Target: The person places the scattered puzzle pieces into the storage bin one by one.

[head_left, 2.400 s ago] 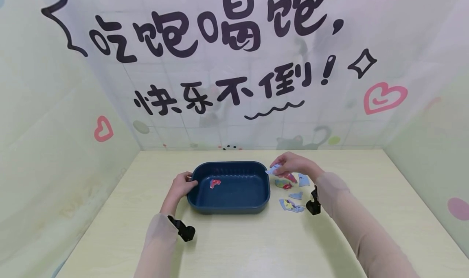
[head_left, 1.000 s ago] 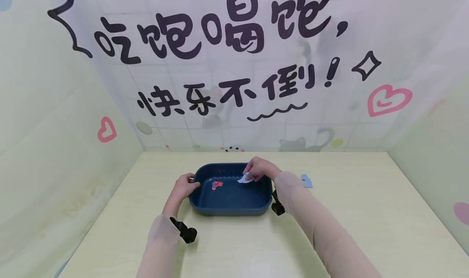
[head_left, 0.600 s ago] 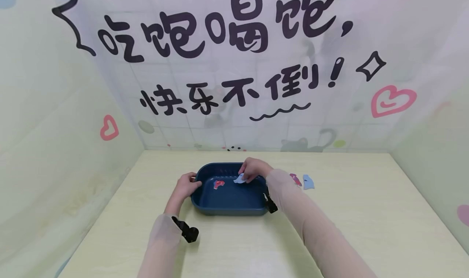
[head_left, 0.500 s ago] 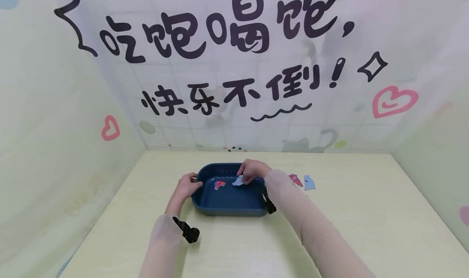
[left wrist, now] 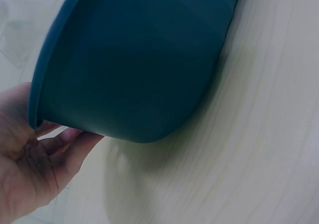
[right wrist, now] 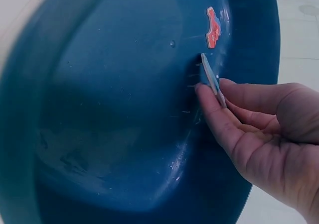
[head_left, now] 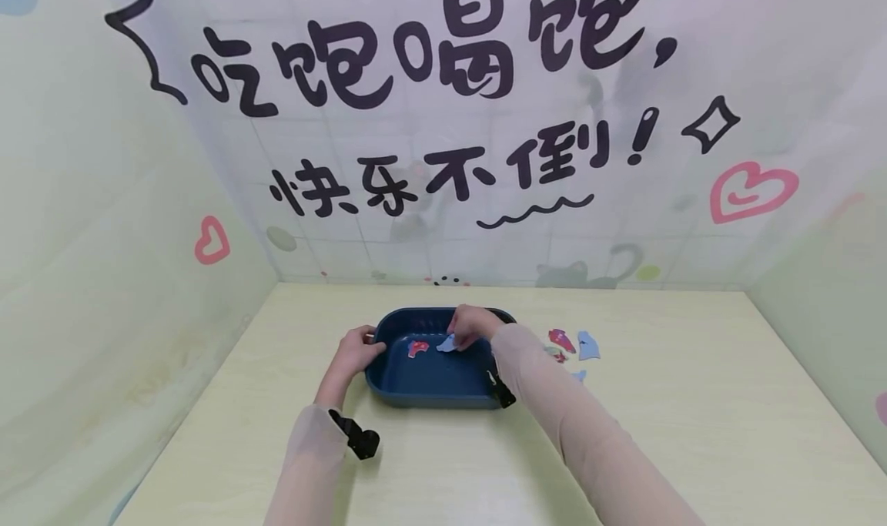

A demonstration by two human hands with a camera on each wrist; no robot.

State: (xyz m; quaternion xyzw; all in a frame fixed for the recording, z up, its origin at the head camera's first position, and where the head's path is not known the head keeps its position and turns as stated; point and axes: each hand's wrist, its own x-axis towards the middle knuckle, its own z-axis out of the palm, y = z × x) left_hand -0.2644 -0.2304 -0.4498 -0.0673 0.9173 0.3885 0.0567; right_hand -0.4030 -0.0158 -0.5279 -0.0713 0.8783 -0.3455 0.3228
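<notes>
My left hand (head_left: 356, 350) grips the left end of a dark blue plastic tub (head_left: 436, 400), thumb over the rim and fingers against the outer wall, as the left wrist view also shows. Inside the tub, my right hand (head_left: 474, 326) pinches a light blue puzzle piece (head_left: 446, 344) between thumb and fingers. In the right wrist view this piece (right wrist: 210, 76) is tilted on edge, its lower end close to the tub floor; whether it touches cannot be told. A red and blue puzzle piece (head_left: 417, 348) lies flat on the tub floor, left of the held one.
Right of the tub, puzzle pieces lie on the pale wooden table (head_left: 693, 403): a red one (head_left: 562, 340), a light blue one (head_left: 587, 345) and others partly hidden by the right sleeve (head_left: 554, 403). A printed cloth (head_left: 388, 241) closes off the back and sides.
My right hand has carried the light blue piece leftward from the table at the right into the tub, then slightly further left and down. The left hand keeps its hold on the tub.
</notes>
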